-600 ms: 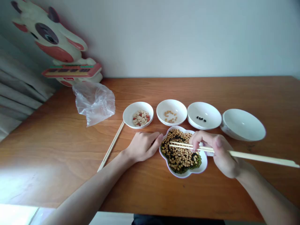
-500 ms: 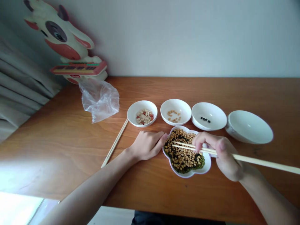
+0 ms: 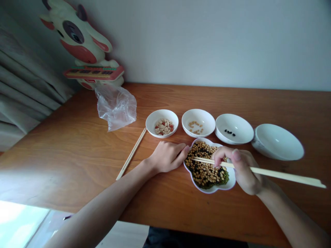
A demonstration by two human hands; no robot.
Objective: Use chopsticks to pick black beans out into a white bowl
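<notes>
Chopsticks (image 3: 279, 173), one pair, slender, pale wood: held in my right hand (image 3: 245, 179), thumb and fingers closed narrowly about the shafts, thick ends jutting out to the right, thin tips close together at the left part of a white flower-shaped dish (image 3: 232, 181) with a lilac edge. Whether the tips pinch anything, I cannot tell.

Left hand (image 3: 169, 156), mine, one: knuckles up, fingers loosely curled, lying on the brown grained wooden table (image 3: 155, 203), thumb and forefinger at the left rim of the dish; whether they grip it, I cannot tell.

Dish, one: smooth, lobed, between my two hands. Contents: round tan beans (image 3: 204, 171), too many to count; small black beans (image 3: 197, 168) scattered among them; tiny green beans (image 3: 225, 179) gathered at the near right side.

Bowls, four, white, glossy, round, in a row beyond the dish. First bowl (image 3: 152, 117), leftmost: a heap of pale and reddish nuts (image 3: 164, 127). Second bowl (image 3: 207, 119): a loose scatter of tan beans. Third bowl (image 3: 240, 124): four shiny black beans in a short line. Fourth bowl (image 3: 278, 141): rightmost, its white inside facing me.

Spare chopsticks (image 3: 131, 154), one pair, pale wood: flat on the table, near the first bowl. Crumpled clear plastic bag (image 3: 117, 108), one.
</notes>
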